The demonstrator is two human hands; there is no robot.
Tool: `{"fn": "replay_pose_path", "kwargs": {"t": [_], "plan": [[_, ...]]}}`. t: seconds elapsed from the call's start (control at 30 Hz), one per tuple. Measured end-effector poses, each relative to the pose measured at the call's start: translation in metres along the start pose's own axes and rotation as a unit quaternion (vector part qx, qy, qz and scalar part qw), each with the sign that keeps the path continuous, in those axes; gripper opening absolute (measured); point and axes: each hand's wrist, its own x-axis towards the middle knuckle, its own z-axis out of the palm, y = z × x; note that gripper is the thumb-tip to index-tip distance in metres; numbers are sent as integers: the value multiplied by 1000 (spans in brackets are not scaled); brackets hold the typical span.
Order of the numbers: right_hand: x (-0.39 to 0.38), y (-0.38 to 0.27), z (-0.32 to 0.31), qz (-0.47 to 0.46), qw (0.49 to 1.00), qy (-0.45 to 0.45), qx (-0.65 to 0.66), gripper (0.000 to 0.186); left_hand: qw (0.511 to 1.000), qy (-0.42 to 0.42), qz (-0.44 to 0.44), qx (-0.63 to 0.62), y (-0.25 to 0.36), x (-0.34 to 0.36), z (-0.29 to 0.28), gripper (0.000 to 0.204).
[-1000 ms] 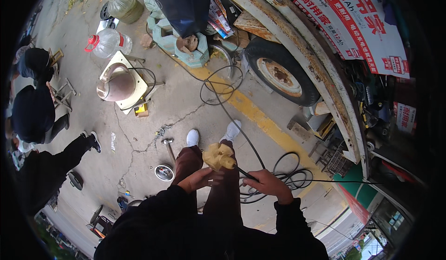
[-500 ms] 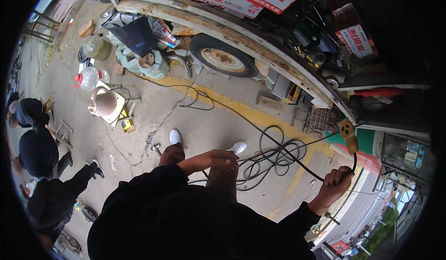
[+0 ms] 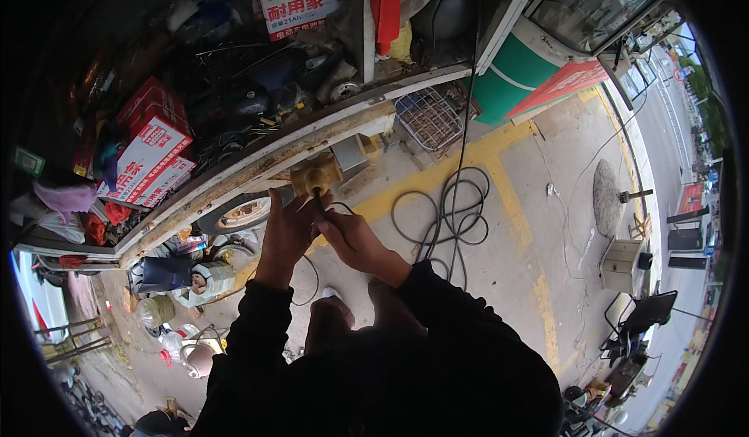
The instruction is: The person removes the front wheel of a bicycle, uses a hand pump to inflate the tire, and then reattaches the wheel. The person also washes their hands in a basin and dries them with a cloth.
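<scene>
A yellow extension socket (image 3: 318, 173) with a black cable (image 3: 318, 200) running from its lower end is up in front of me, below the metal sill. My left hand (image 3: 284, 236) is at the lower end of the socket, its fingers partly bent around it; the contact itself is partly hidden. Close beside it, my right hand (image 3: 355, 238) pinches the cable just under the socket. The socket's face with the slots cannot be seen from here. Loose loops of black cable (image 3: 455, 217) lie on the concrete to the right, with one length rising past the sill.
A rusty metal sill (image 3: 257, 168) crosses in front, with boxes and tools behind it. Beneath it are a tyre (image 3: 240, 213) and a wire basket (image 3: 429, 119). A cabinet (image 3: 622, 265) and a black chair (image 3: 644, 317) stand at the right. A round container (image 3: 200, 360) is at the lower left.
My view has swung to the right. The socket, held out at the right by its cable in my right hand, is now in front of me, and both hands have come together at it.
</scene>
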Motion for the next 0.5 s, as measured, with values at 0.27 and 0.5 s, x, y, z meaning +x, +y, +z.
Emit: {"fn": "replay_pose_path", "kwargs": {"t": [0.27, 0.5], "plan": [[3, 82, 14, 16, 963, -199, -178, 28, 985, 151, 42, -71, 36, 42, -37, 64], [46, 208, -91, 124, 964, -89, -220, 38, 981, 135, 118, 67, 39, 86, -55, 66]]}}
